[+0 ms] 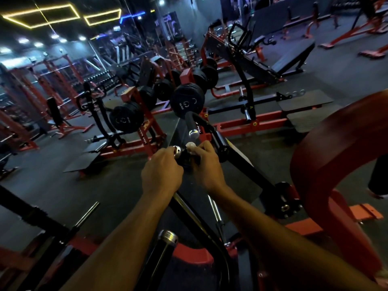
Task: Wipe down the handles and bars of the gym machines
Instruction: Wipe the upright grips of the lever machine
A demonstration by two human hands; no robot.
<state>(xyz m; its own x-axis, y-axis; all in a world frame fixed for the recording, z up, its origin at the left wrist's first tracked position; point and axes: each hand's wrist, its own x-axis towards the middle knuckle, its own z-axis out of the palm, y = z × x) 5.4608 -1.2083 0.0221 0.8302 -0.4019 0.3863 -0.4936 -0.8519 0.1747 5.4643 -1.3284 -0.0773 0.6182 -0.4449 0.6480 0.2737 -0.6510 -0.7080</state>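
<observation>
My left hand grips a black machine handle just below its silver end cap. My right hand holds a small white cloth against the same handle, right beside the cap. A second black handle with a silver cap points toward me just beyond. A third handle with a silver cap stands close below, between my forearms.
A red curved machine frame rises at the right. Black weight plates on red racks stand ahead. A black bar slants down to the right of my hands. Benches and dark rubber floor surround me.
</observation>
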